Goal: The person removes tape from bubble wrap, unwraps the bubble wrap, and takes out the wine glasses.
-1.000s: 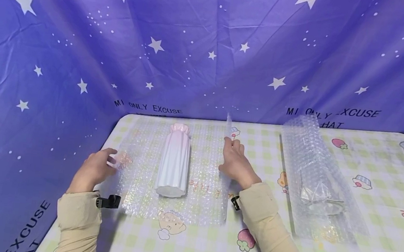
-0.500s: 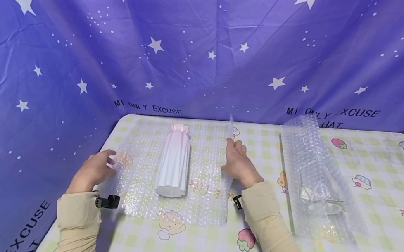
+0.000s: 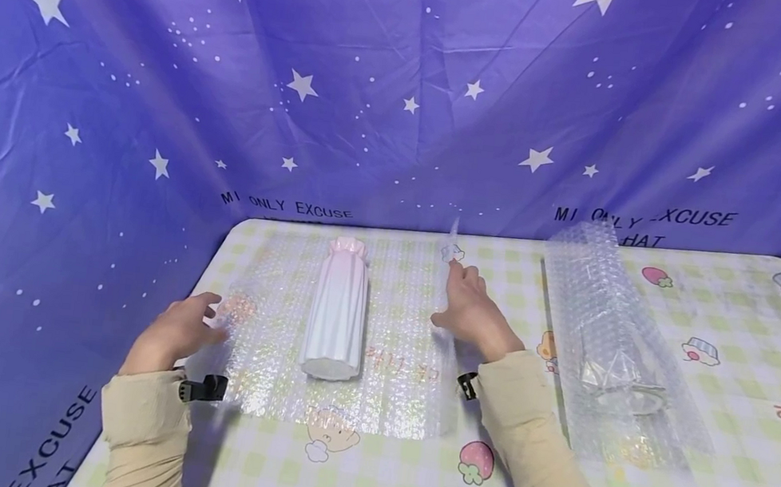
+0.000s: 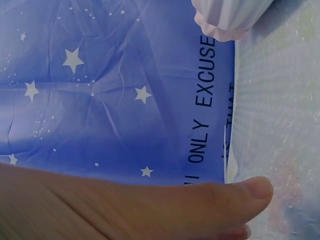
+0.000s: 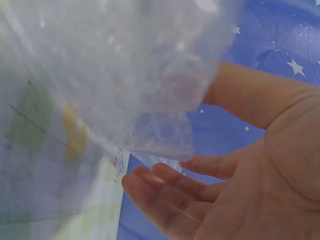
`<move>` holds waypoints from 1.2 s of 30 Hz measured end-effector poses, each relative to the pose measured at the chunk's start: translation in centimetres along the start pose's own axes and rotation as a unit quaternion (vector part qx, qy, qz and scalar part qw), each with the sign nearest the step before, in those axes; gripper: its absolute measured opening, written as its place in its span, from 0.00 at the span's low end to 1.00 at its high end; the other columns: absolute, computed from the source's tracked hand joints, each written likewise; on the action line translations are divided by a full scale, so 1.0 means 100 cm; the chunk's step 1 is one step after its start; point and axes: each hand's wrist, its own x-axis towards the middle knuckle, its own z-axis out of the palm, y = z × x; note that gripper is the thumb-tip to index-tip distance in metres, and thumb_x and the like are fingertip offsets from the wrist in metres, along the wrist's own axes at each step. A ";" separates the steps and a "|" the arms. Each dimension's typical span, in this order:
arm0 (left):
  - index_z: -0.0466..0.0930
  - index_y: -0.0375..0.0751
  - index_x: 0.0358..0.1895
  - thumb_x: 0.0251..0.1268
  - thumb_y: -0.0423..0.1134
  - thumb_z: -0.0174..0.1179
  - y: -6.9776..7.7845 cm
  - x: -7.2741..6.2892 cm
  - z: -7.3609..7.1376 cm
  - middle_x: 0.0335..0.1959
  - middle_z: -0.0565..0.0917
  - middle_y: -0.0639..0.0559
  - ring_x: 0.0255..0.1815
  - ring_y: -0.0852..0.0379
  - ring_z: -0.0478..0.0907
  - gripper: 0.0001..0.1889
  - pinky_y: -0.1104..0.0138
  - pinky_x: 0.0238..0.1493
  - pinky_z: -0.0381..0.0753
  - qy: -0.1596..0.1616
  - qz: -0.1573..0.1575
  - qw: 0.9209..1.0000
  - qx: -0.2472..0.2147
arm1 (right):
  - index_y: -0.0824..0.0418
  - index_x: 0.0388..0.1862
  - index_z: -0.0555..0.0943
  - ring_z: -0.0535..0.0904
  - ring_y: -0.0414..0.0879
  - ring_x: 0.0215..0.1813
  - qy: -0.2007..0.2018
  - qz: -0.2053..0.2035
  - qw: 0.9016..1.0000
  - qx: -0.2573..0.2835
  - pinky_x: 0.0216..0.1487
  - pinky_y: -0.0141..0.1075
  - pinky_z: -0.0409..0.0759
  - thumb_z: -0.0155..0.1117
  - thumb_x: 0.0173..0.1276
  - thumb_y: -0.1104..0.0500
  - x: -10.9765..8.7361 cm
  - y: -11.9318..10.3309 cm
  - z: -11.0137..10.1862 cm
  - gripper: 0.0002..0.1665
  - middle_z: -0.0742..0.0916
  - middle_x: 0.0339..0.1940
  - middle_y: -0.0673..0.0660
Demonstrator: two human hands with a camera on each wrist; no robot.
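A pleated vase (image 3: pixel 338 310), pink at its mouth and fading to white, lies on its side on a spread sheet of bubble wrap (image 3: pixel 400 317). My left hand (image 3: pixel 170 335) is over the sheet's left edge, fingers loosely bent and nothing gripped. In the left wrist view its thumb (image 4: pixel 220 202) stretches across, with the vase's mouth (image 4: pixel 222 27) above. At the sheet's raised right edge is my right hand (image 3: pixel 475 313). The right wrist view shows the wrap (image 5: pixel 115 75) between its thumb and loosely spread fingers (image 5: pixel 172 200), the thumb's tip hidden behind it.
To the right lies a second bubble-wrap piece (image 3: pixel 590 298) with a clear glass object (image 3: pixel 627 391) in it. A checked, cartoon-printed cloth (image 3: pixel 739 420) covers the table. Behind and left hangs a purple star-printed curtain (image 3: pixel 373 145).
My right hand has shifted a little to the right, and the sheet's raised right edge leans further right with it. My left hand has drifted slightly left and nearer. The vase stays put.
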 end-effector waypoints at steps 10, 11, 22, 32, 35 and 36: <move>0.61 0.25 0.70 0.67 0.42 0.60 0.004 -0.007 -0.005 0.63 0.72 0.24 0.57 0.26 0.75 0.34 0.40 0.52 0.77 0.005 -0.004 1.000 -0.003 | 0.76 0.77 0.42 0.50 0.67 0.73 0.020 -0.006 1.000 -0.005 0.72 0.57 0.63 0.63 0.69 0.59 -0.007 0.001 -0.013 0.52 0.56 0.72 0.76; 0.61 0.26 0.70 0.68 0.42 0.60 0.004 -0.007 -0.005 0.63 0.72 0.24 0.57 0.26 0.75 0.34 0.40 0.52 0.77 0.008 -0.004 1.000 -0.004 | 0.76 0.77 0.43 0.50 0.67 0.73 0.024 -0.006 1.000 -0.006 0.71 0.57 0.64 0.63 0.69 0.59 -0.008 0.001 -0.014 0.52 0.56 0.72 0.76; 0.67 0.26 0.67 0.69 0.44 0.60 0.006 -0.005 -0.002 0.58 0.78 0.26 0.56 0.30 0.77 0.31 0.41 0.52 0.78 0.071 0.029 0.997 -0.011 | 0.71 0.79 0.43 0.49 0.65 0.75 0.047 -0.019 0.999 0.014 0.75 0.58 0.59 0.63 0.71 0.54 -0.017 -0.004 -0.025 0.52 0.55 0.74 0.73; 0.70 0.30 0.66 0.72 0.45 0.55 0.015 -0.001 0.002 0.55 0.82 0.31 0.54 0.36 0.81 0.27 0.42 0.52 0.77 0.124 0.036 0.991 -0.027 | 0.68 0.80 0.44 0.48 0.64 0.77 0.045 -0.036 0.997 0.045 0.74 0.60 0.58 0.62 0.71 0.52 -0.018 -0.008 -0.023 0.51 0.54 0.76 0.71; 0.70 0.31 0.66 0.73 0.45 0.54 0.020 0.001 0.003 0.54 0.82 0.32 0.54 0.36 0.81 0.26 0.42 0.52 0.77 0.127 0.037 0.991 -0.028 | 0.68 0.80 0.44 0.48 0.63 0.77 0.045 -0.041 0.997 0.046 0.74 0.59 0.59 0.61 0.72 0.52 -0.018 -0.010 -0.021 0.51 0.54 0.76 0.71; 0.70 0.32 0.66 0.73 0.45 0.54 0.021 0.001 0.004 0.54 0.82 0.32 0.55 0.36 0.81 0.25 0.42 0.51 0.77 0.127 0.037 0.991 -0.030 | 0.68 0.80 0.44 0.49 0.63 0.77 0.045 -0.043 0.997 0.047 0.74 0.59 0.59 0.61 0.72 0.52 -0.018 -0.011 -0.021 0.50 0.55 0.75 0.71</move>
